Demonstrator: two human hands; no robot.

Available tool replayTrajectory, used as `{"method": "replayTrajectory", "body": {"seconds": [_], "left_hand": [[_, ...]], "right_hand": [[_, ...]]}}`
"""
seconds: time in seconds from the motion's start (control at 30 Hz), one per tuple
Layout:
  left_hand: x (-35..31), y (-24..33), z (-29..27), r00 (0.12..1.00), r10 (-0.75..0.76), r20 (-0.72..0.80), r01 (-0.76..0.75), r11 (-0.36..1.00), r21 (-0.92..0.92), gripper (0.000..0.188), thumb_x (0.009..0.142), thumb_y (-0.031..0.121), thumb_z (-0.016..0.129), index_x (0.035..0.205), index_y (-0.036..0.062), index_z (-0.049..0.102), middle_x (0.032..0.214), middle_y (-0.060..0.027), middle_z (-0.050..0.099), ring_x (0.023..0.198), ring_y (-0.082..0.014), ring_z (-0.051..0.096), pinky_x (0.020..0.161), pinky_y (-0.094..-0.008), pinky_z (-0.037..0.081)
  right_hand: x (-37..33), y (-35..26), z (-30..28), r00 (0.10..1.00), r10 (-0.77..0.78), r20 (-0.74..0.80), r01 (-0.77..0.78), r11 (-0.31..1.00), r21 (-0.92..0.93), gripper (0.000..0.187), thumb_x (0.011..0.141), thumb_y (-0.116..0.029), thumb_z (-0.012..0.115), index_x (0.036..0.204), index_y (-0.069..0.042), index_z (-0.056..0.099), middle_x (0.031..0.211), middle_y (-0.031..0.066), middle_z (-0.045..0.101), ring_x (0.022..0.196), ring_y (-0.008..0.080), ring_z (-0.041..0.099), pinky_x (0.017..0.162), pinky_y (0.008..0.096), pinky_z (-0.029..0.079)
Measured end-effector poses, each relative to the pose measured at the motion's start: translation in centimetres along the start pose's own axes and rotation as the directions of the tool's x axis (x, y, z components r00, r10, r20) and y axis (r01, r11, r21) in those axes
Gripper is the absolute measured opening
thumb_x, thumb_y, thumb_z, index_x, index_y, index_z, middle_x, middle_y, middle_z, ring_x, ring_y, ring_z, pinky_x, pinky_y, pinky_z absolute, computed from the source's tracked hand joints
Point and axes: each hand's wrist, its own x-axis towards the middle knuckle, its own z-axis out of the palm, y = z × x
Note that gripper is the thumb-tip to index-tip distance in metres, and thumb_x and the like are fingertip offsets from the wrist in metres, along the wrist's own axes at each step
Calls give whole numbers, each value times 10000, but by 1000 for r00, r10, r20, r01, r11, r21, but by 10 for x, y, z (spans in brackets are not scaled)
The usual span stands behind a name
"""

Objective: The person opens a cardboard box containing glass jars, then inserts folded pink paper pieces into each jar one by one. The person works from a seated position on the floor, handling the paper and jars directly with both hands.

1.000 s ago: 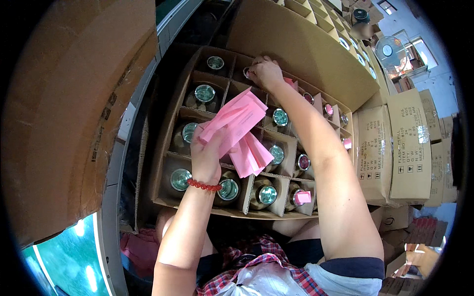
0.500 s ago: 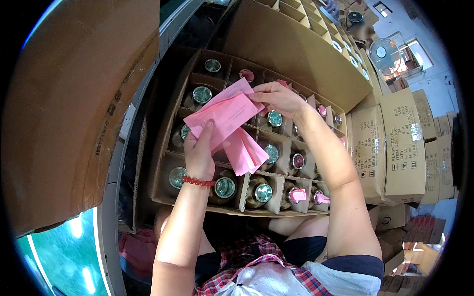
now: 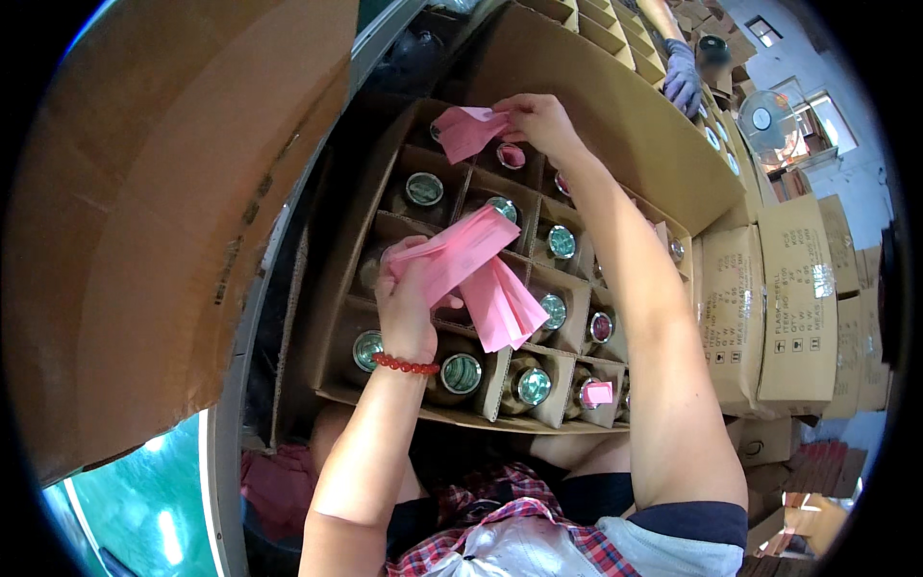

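Observation:
My left hand, with a red bead bracelet at the wrist, grips a bundle of folded pink paper slips over the carton's middle. One loose pink paper slip is pinched by my right hand above the far-left cell. It covers most of the bottle mouth there. Below both hands stands an open carton split into cells by cardboard dividers. Shiny round-mouthed glass bottles fill many cells. Pink paper sticks out of some mouths, such as the near-right bottle; my right forearm hides several others.
A raised carton flap borders the far side. Beyond it, another person's gloved hand reaches over a second divided carton. Closed cartons are stacked at right, near a fan. A large brown cardboard panel fills the left.
My right hand has drawn one slip off the bundle and carried it to the far-left cell. My left hand keeps the rest. The other person's gloved hand has come further into view.

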Motion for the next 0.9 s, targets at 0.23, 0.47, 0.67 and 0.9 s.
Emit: {"method": "replayTrajectory", "body": {"seconds": [0.23,0.47,0.67,0.9], "left_hand": [[-3,4,4,1000,24,-12,-23,1000,11,223,885,93,498,1103,48,517,961,-92,622,724,-136,633,441,-229,503],[-5,9,-5,996,87,14,-88,993,77,313,872,70,533,1171,39,445,1046,-96,577,836,-164,616,497,-244,512],[-6,7,6,993,104,-54,-104,995,-3,319,885,100,553,1180,34,452,1055,-105,587,838,-185,626,547,-279,540],[1,9,-7,986,158,-46,-158,988,2,215,887,97,551,1094,41,533,1018,-97,611,833,-175,635,556,-276,550]], "right_hand": [[34,20,46,874,-407,264,461,527,-714,144,728,-130,593,826,-76,684,861,141,652,833,326,619,731,405,505],[37,-5,82,935,-148,321,354,382,-854,281,816,-219,481,1040,-89,591,897,154,656,860,304,628,766,455,468],[38,47,82,892,-193,408,443,547,-710,467,834,-199,431,1262,-26,361,970,212,634,960,363,594,862,520,369],[26,6,87,862,-422,281,442,355,-824,333,774,-185,545,1093,-93,573,981,124,637,978,280,571,844,438,419]]}}
